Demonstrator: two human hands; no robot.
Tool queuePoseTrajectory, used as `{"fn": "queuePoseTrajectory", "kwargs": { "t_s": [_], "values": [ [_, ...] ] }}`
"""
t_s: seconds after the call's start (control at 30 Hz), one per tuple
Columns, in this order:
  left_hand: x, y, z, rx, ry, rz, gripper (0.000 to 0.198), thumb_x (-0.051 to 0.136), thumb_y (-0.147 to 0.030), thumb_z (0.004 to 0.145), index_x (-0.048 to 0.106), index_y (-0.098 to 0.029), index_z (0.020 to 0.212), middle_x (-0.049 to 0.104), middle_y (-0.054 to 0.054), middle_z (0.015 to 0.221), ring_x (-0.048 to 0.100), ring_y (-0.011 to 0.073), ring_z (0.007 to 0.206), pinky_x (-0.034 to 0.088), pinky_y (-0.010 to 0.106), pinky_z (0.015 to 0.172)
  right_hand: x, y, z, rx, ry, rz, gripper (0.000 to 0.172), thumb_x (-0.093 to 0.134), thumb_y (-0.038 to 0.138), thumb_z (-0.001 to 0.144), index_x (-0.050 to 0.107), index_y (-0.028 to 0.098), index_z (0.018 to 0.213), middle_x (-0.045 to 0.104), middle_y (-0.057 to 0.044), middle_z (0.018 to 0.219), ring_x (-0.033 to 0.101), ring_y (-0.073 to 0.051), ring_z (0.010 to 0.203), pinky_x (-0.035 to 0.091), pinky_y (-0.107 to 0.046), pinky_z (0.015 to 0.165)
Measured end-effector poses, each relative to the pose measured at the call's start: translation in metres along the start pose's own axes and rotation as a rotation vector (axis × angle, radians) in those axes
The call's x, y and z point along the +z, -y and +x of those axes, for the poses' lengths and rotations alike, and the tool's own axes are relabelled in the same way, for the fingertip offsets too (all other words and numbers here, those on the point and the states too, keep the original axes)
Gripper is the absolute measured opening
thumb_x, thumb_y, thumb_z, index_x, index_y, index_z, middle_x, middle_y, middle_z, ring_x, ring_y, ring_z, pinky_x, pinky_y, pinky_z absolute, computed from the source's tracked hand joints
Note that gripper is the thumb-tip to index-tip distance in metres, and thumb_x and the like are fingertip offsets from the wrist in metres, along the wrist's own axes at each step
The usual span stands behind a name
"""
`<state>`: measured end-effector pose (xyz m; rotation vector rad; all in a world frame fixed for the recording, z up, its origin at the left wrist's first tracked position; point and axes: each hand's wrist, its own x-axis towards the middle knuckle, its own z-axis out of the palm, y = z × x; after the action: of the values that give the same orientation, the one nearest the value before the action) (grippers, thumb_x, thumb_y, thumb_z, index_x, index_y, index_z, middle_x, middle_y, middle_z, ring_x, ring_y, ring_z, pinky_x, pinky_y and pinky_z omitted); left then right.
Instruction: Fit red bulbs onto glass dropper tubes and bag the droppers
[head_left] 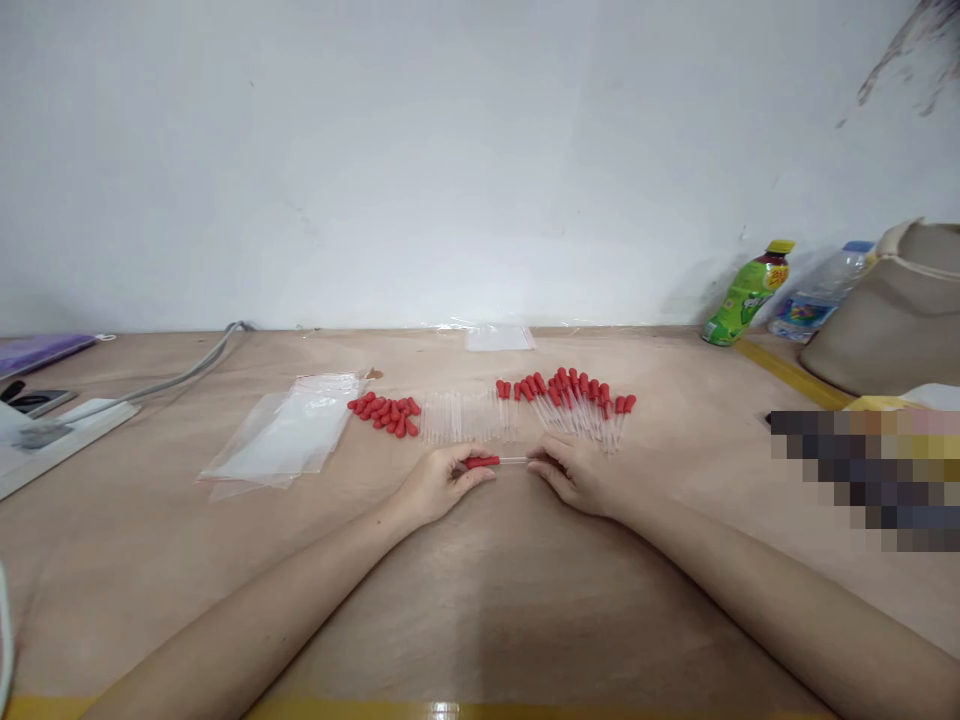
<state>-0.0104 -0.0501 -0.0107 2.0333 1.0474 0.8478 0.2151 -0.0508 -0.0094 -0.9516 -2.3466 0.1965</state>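
Note:
Between my hands a dropper lies level above the brown tabletop (420, 600). My left hand (444, 482) pinches its red rubber bulb (482, 462). At the other end, the fingertips of my right hand (574, 475) close on the clear glass tube (514, 460). Just beyond my left hand is a pile of loose red bulbs (386, 410), with a row of bare clear tubes (454, 415) beside it. Several droppers with red bulbs fitted (574, 390) lie in a spread group behind my right hand, their tubes pointing toward me.
Clear zip bags (292, 430) lie at the left, and another bag (500, 338) sits by the wall. A grey cable (180, 380) runs to a white power strip (67, 430). At the right stand a green bottle (746, 298), a clear bottle (821, 295) and a grey-brown bin (885, 310).

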Motion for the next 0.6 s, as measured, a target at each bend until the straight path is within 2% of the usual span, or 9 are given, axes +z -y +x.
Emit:
{"fn": "queuePoseTrajectory", "kwargs": {
  "t_s": [0.2, 0.6],
  "values": [
    [-0.001, -0.005, -0.002, 0.015, -0.010, 0.077, 0.021, 0.053, -0.031, 0.080, 0.063, -0.018, 0.092, 0.067, 0.001, 0.084, 0.061, 0.0130, 0.073, 0.049, 0.023, 0.068, 0.006, 0.001, -0.001, -0.098, -0.088, -0.047, 0.018, 0.040, 0.020, 0.086, 0.056, 0.016, 0.080, 0.057, -0.004, 0.071, 0.048, -0.014, 0.066, 0.038, -0.025, 0.061],
    [-0.001, -0.003, -0.002, 0.027, 0.001, 0.118, 0.022, 0.054, -0.032, 0.079, 0.063, -0.017, 0.090, 0.066, 0.002, 0.082, 0.060, 0.0130, 0.071, 0.048, 0.023, 0.065, 0.009, 0.010, 0.010, -0.153, -0.094, -0.076, 0.021, 0.039, 0.019, 0.086, 0.057, 0.015, 0.076, 0.057, -0.004, 0.067, 0.047, -0.013, 0.062, 0.037, -0.025, 0.060]
  ]
}}
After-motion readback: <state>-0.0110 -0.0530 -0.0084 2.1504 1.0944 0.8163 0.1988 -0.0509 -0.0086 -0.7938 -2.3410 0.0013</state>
